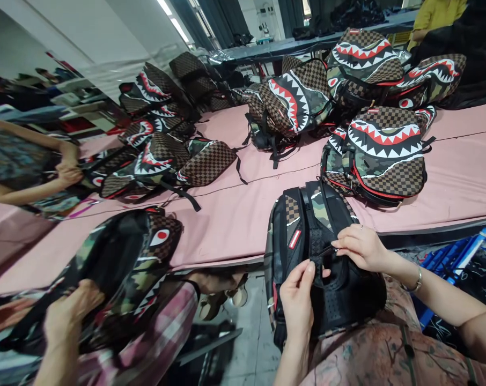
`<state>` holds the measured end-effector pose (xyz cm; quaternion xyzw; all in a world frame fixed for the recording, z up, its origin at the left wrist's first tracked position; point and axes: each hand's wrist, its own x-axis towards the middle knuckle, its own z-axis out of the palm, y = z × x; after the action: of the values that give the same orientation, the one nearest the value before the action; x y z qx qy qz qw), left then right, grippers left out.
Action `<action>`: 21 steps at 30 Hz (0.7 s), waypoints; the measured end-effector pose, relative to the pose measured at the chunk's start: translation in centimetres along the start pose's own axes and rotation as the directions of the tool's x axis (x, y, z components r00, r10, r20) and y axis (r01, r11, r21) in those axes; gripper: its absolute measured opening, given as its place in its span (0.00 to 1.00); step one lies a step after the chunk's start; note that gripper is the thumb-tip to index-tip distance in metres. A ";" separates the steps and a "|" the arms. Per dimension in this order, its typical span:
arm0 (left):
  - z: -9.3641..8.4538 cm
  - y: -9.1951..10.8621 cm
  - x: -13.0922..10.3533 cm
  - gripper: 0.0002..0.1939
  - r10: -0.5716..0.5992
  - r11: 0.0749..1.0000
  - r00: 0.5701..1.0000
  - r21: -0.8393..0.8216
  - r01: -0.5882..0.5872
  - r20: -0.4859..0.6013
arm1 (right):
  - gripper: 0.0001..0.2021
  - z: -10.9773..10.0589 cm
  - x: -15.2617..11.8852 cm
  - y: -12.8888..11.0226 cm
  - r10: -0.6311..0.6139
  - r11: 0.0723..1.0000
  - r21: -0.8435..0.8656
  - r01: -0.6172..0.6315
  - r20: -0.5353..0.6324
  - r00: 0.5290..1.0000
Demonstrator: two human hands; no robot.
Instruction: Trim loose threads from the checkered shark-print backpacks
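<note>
A backpack (327,305) leans between my lap and the table edge, its black padded back and shoulder straps turned up towards me. My left hand (299,292) is closed in a pinch on a black strap (317,268) near the middle of the back panel. Close by, to the upper right, my right hand (361,249) pinches a thin dark piece of that strap area between thumb and fingertips; its exact shape is too small to make out. A red label (295,239) sits on the left shoulder strap.
Checkered shark-mouth backpacks (388,155) lie in piles along the pink table (219,214). At left, a co-worker's hands (72,311) handle an opened backpack (122,268). Another person's arms (68,166) reach in farther back. A blue crate (456,262) stands at my right.
</note>
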<state>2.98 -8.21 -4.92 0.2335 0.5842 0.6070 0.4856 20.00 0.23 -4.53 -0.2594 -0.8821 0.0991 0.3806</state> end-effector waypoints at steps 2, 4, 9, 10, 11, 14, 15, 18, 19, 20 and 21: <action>0.0 0.2 0.0 0.16 -0.023 0.999 0.999 -0.022 0.023 0.026 | 0.07 0.0 0.1 0.0 0.025 0.998 0.054 -0.027 0.025 0.999; 0.0 0.4 0.0 0.16 -0.029 0.999 0.999 -0.030 0.031 0.040 | 0.08 0.0 0.2 -0.1 0.047 0.995 0.089 -0.050 0.043 0.998; 0.1 0.4 0.1 0.14 -0.024 0.999 0.999 -0.047 0.026 0.045 | 0.08 -0.2 0.3 -0.1 0.065 0.988 0.134 -0.073 0.064 0.996; 0.1 0.4 0.1 0.13 -0.027 0.998 0.998 -0.049 0.029 0.050 | 0.08 -0.3 0.3 -0.2 0.070 0.986 0.145 -0.080 0.067 0.995; 0.2 0.4 0.1 0.13 -0.029 0.998 0.998 -0.046 0.032 0.056 | 0.08 -0.3 0.3 -0.2 0.078 0.984 0.153 -0.088 0.070 0.994; 0.2 0.2 0.0 0.13 -0.015 1.000 0.998 -0.017 0.016 0.067 | 0.08 -0.4 0.3 -0.4 0.099 0.983 0.148 -0.109 0.076 0.992; 0.2 0.1 0.0 0.13 -0.007 1.000 0.998 -0.007 0.007 0.068 | 0.08 -0.4 0.3 -0.5 0.099 0.984 0.139 -0.109 0.073 0.992; 0.1 -0.2 0.0 0.14 0.007 1.000 0.998 0.023 -0.009 0.068 | 0.08 -0.3 0.2 -0.6 0.096 0.987 0.120 -0.104 0.066 0.993; 0.0 -0.4 0.0 0.14 0.011 0.999 0.998 0.034 -0.013 0.063 | 0.08 -0.1 0.2 -0.6 0.098 0.987 0.120 -0.106 0.069 0.993; 0.0 -0.5 0.1 0.14 0.012 0.999 0.998 0.046 -0.015 0.058 | 0.08 0.0 0.2 -0.6 0.102 0.986 0.123 -0.110 0.071 0.992; 0.0 -0.6 0.1 0.15 0.012 0.998 0.999 0.056 -0.015 0.050 | 0.08 0.2 0.2 -0.5 0.106 0.985 0.129 -0.114 0.071 0.992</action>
<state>3.13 -8.19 -5.54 0.2661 0.5872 0.5875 0.4891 19.58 -0.11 -4.33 -0.2786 -0.8695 0.1866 0.3626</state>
